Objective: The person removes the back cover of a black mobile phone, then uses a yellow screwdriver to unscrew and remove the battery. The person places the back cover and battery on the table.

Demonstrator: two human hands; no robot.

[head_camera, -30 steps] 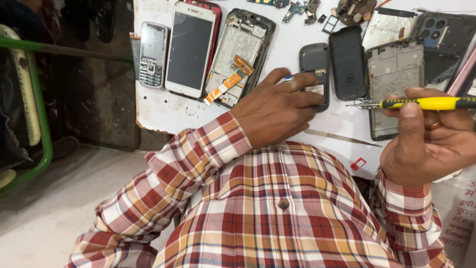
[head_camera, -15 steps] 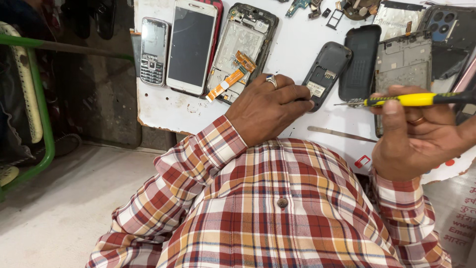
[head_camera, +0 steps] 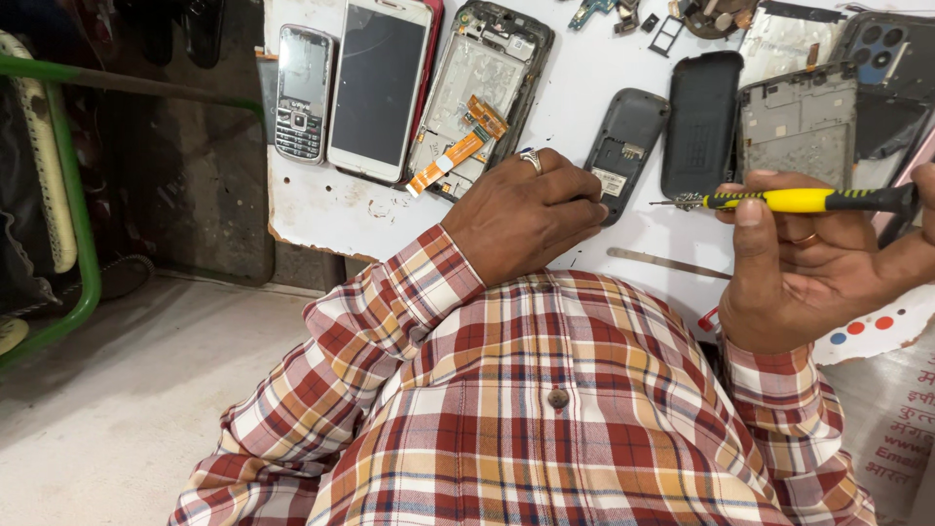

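One yellow screwdriver (head_camera: 799, 201) sits gripped in right-hand fingers (head_camera: 755, 219); left fingers (head_camera: 575, 200) pin one grey phone (head_camera: 623, 146).

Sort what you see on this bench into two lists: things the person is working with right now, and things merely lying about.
In use:
left hand on the small dark phone body
right hand holding the yellow screwdriver

Lying about:
keypad phone
white-screened smartphone
opened phone with orange ribbon cable
black back cover
metal strip

Screwdriver: yellow-and-black plastic-handled screwdriver (head_camera: 808, 200), metal tip
Phone shell: dark grey matt plastic phone shell (head_camera: 623, 146)
Worktop: scuffed white worktop (head_camera: 331, 209)
Shirt: checked cloth shirt (head_camera: 545, 409)
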